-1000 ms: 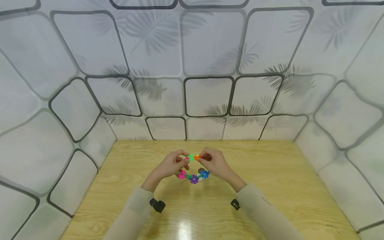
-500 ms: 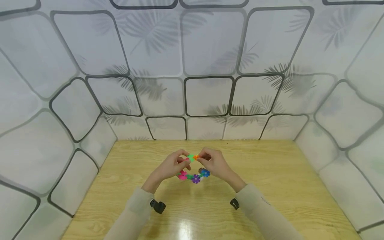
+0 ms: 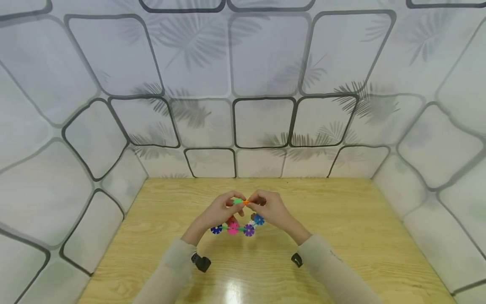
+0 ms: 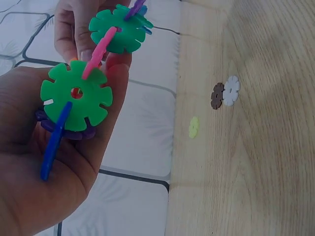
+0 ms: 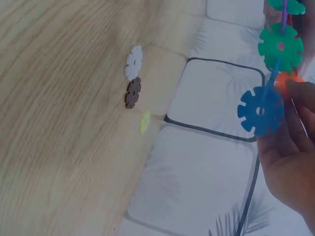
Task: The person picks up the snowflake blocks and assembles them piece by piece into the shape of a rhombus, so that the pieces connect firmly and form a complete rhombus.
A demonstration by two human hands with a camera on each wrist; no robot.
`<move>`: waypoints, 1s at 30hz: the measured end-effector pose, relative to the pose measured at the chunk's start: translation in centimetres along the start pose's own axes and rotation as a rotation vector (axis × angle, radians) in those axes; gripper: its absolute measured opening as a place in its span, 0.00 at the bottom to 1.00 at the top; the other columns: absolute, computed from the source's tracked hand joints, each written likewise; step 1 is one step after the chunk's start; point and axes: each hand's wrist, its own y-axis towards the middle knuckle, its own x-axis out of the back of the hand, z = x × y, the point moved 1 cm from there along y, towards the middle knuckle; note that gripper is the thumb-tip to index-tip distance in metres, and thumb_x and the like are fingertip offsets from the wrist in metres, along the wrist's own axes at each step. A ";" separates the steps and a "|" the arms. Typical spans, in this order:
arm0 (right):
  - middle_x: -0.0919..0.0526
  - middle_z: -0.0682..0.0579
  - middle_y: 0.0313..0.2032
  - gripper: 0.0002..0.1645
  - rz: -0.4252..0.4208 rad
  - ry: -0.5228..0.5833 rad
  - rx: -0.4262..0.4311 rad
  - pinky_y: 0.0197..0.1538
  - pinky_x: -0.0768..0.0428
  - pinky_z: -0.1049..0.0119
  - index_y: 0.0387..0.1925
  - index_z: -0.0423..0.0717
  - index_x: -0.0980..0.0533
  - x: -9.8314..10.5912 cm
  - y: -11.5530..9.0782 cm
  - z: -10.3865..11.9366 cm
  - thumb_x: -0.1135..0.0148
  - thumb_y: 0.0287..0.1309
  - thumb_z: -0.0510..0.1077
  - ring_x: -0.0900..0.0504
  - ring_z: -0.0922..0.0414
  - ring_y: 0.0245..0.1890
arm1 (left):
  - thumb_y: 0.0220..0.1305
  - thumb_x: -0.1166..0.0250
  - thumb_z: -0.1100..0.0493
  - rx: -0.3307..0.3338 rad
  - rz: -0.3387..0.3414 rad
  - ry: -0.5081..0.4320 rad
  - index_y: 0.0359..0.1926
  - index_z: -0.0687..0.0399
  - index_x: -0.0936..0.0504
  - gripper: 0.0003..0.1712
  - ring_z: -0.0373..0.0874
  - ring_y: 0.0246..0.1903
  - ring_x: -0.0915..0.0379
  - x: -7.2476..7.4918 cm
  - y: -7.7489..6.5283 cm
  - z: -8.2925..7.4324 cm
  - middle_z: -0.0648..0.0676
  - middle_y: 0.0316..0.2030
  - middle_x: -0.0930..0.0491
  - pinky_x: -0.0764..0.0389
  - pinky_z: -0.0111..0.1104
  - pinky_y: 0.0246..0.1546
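Note:
A chain of slotted plastic snowflake discs hangs between the hands. In the head view a dark blue disc point(image 3: 216, 229), a pink disc point(image 3: 233, 229), a purple disc point(image 3: 248, 230) and a blue disc point(image 3: 259, 219) form its lower part. At the top, my left hand point(image 3: 217, 211) pinches a light green disc point(image 3: 238, 201). My right hand point(image 3: 270, 207) pinches an orange disc point(image 3: 246, 202) edge-on against it; whether the two interlock cannot be told. The left wrist view has a green disc point(image 4: 69, 108) before the palm, with a purple disc point(image 4: 76, 133) behind it.
On the wooden table point(image 3: 334, 211) lie a white disc point(image 5: 134, 62), a brown disc point(image 5: 133, 92) and a yellow disc point(image 5: 144, 122), close together. Patterned cloth walls point(image 3: 262, 122) enclose the table at the back and both sides.
The chain's left part has swung down and out to the left, so the dark blue disc now shows. The green disc has turned and shifted left, and the fingertips have come closer together.

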 end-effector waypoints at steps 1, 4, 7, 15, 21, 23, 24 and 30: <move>0.10 0.49 0.35 0.03 0.000 -0.007 -0.004 0.33 0.15 0.70 0.40 0.43 0.15 0.1 0.0 0.0 0.30 0.69 0.40 0.13 0.56 0.29 | 0.82 0.43 0.57 0.001 -0.001 -0.002 0.64 0.57 0.24 0.16 0.43 0.20 0.16 0.0 0.0 0.0 0.56 0.34 0.13 0.17 0.30 0.22; 0.10 0.50 0.36 0.02 0.003 -0.035 -0.019 0.31 0.16 0.69 0.41 0.46 0.14 0.3 0.0 0.1 0.30 0.68 0.39 0.14 0.56 0.30 | 0.82 0.43 0.57 -0.002 -0.006 -0.002 0.64 0.57 0.24 0.16 0.42 0.20 0.17 0.1 -0.1 0.0 0.55 0.33 0.13 0.18 0.30 0.22; 0.10 0.52 0.38 0.03 0.001 -0.067 -0.031 0.35 0.17 0.69 0.41 0.47 0.14 0.6 -0.1 0.1 0.30 0.67 0.38 0.16 0.60 0.33 | 0.82 0.43 0.57 -0.001 -0.014 0.008 0.63 0.56 0.24 0.15 0.42 0.19 0.19 0.2 -0.2 0.0 0.54 0.33 0.13 0.18 0.31 0.22; 0.10 0.50 0.40 0.04 0.002 -0.103 -0.074 0.37 0.18 0.69 0.42 0.44 0.14 1.2 -0.2 -0.3 0.30 0.67 0.37 0.16 0.60 0.36 | 0.83 0.44 0.57 -0.004 0.026 0.017 0.64 0.55 0.22 0.16 0.42 0.18 0.20 0.3 -0.6 0.3 0.59 0.34 0.13 0.14 0.43 0.23; 0.10 0.48 0.41 0.04 -0.010 -0.077 -0.117 0.35 0.16 0.70 0.42 0.43 0.14 1.3 -0.1 -1.5 0.31 0.67 0.37 0.16 0.59 0.35 | 0.82 0.42 0.56 0.009 0.088 0.007 0.65 0.56 0.23 0.17 0.43 0.20 0.17 0.1 -0.8 0.5 0.56 0.35 0.11 0.16 0.36 0.22; 0.10 0.47 0.41 0.05 -0.009 -0.071 -0.135 0.34 0.16 0.71 0.43 0.41 0.14 1.2 -0.1 -2.1 0.30 0.67 0.37 0.15 0.59 0.36 | 0.82 0.42 0.57 0.016 0.101 0.009 0.65 0.56 0.22 0.17 0.43 0.20 0.17 0.1 -0.8 0.6 0.56 0.36 0.11 0.16 0.33 0.22; 0.10 0.47 0.41 0.06 -0.005 -0.066 -0.143 0.34 0.16 0.71 0.43 0.40 0.14 1.2 -0.1 -2.5 0.30 0.67 0.37 0.15 0.58 0.36 | 0.82 0.42 0.57 0.017 0.107 0.007 0.64 0.56 0.22 0.17 0.42 0.20 0.17 0.1 -0.9 0.6 0.58 0.37 0.11 0.17 0.31 0.22; 0.11 0.48 0.41 0.11 0.043 -0.071 -0.188 0.34 0.17 0.71 0.47 0.37 0.15 0.4 -0.4 -5.2 0.31 0.69 0.40 0.18 0.60 0.35 | 0.82 0.43 0.59 -0.001 0.142 0.007 0.63 0.56 0.22 0.15 0.45 0.22 0.14 -0.1 -0.8 0.8 0.63 0.38 0.11 0.17 0.31 0.21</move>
